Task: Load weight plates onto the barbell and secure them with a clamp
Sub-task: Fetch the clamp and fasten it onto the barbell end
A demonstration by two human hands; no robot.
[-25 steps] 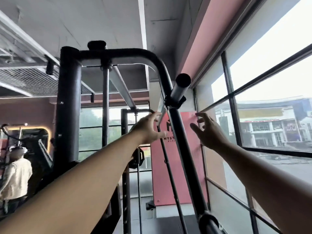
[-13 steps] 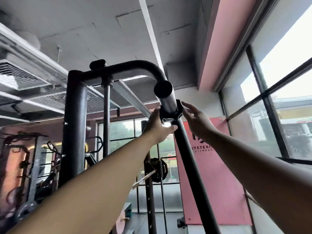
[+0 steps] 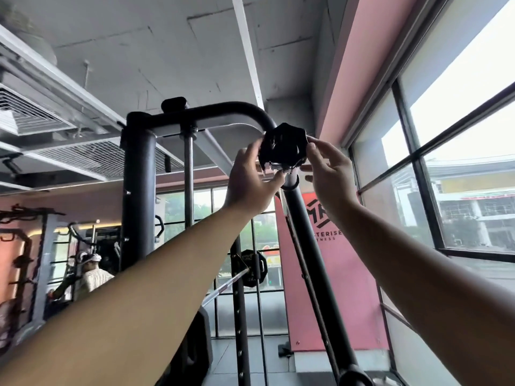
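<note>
A long black barbell [image 3: 312, 246] leans up steeply in front of me, its short silver sleeve [image 3: 289, 180] at the top. A black clamp [image 3: 282, 147] sits at the very tip of that sleeve and hides its end. My left hand [image 3: 248, 185] grips the clamp's left side with curled fingers, the thumb under it. My right hand [image 3: 328, 176] pinches the clamp's right edge between thumb and forefinger. No weight plate shows on this sleeve.
A black rack frame [image 3: 139, 204] arches just behind the clamp. Farther back another bar carries a black plate [image 3: 252, 270]. A person [image 3: 92, 274] stands at the lower left. A pink banner [image 3: 334, 288] and large windows [image 3: 459, 176] fill the right.
Both hands reached the clamp low on the sleeve and took hold of it. The clamp has since slid up to the sleeve's tip. My view has tilted further upward.
</note>
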